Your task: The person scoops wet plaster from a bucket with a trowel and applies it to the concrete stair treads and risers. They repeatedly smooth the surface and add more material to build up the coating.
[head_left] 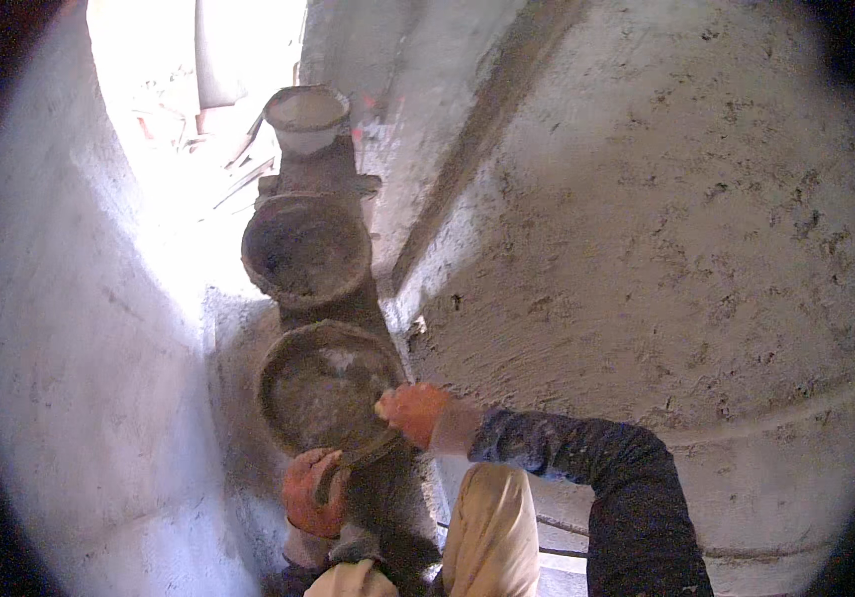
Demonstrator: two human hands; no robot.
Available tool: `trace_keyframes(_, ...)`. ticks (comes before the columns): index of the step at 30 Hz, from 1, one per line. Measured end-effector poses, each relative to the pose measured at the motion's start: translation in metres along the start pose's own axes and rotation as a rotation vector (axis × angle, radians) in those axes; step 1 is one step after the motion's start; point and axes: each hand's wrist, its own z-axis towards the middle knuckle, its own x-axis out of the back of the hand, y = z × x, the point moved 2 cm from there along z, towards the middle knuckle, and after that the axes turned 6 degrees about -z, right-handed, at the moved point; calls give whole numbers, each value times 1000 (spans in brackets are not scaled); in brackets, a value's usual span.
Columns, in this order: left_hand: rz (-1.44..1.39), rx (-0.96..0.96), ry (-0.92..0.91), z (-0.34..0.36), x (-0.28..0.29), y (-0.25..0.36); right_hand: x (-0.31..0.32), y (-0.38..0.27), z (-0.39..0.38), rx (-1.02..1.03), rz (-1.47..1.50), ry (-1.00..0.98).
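Note:
A round grey pan with wet-looking mortar sits low in the middle, coated in cement. My right hand, orange-red, is closed at its right rim around a small pale piece, too small to name. My left hand is curled below the pan's lower left rim, with a dark piece in its fingers that I cannot make out. A second mortar-coated pan sits directly beyond, and a smaller pale bucket stands farther back along the same dark strip.
Curved cement-plastered walls rise at the left and right. A bright opening at the upper left shows jumbled pieces outside. My knee is bent below my right arm, and a dark cable runs behind it.

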Motion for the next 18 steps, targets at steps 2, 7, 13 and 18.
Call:
trace_keyframes(2, -8, -58, -42, 3, -7, 7, -3, -7, -7, 90, 36, 164)
trace_keyframes(7, 27, -103, -246, 1, -18, 10, 53, -4, -32, 55, 87, 77)
trace_keyframes(13, 214, -87, -374, 2, -33, 11, 65, 9, -59, -233, 161, -157)
trace_keyframes(18, 335, -219, -307, -6, -50, -16, 72, 5, -93, -160, 237, 352)
